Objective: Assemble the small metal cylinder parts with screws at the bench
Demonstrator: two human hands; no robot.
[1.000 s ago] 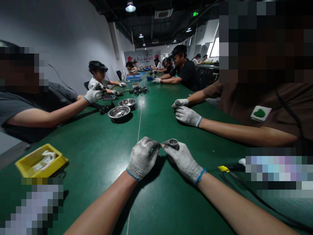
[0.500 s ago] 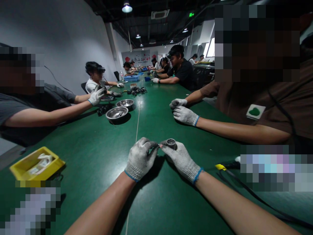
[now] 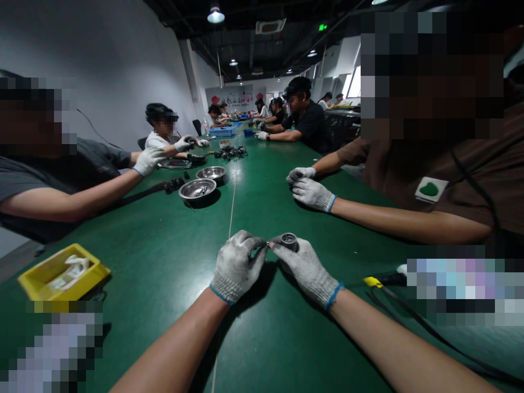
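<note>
Both my hands wear grey knit gloves and meet over the green table (image 3: 262, 338). My right hand (image 3: 305, 268) is closed round a small grey metal ring-shaped part (image 3: 289, 239), its open end facing up. My left hand (image 3: 237, 265) is curled into a pinch, its fingertips touching my right fingertips beside the ring. Whatever the left fingers pinch is too small to make out.
A yellow tray (image 3: 61, 273) with white pieces sits at the left. Two steel bowls (image 3: 198, 189) stand further up the table. A black cable with a yellow tag (image 3: 373, 281) lies at the right. Co-workers' gloved hands (image 3: 311, 192) rest on both sides.
My hands have stayed together on the ring. The co-worker on the left has drawn a gloved hand back, and a second gloved hand has appeared near it.
</note>
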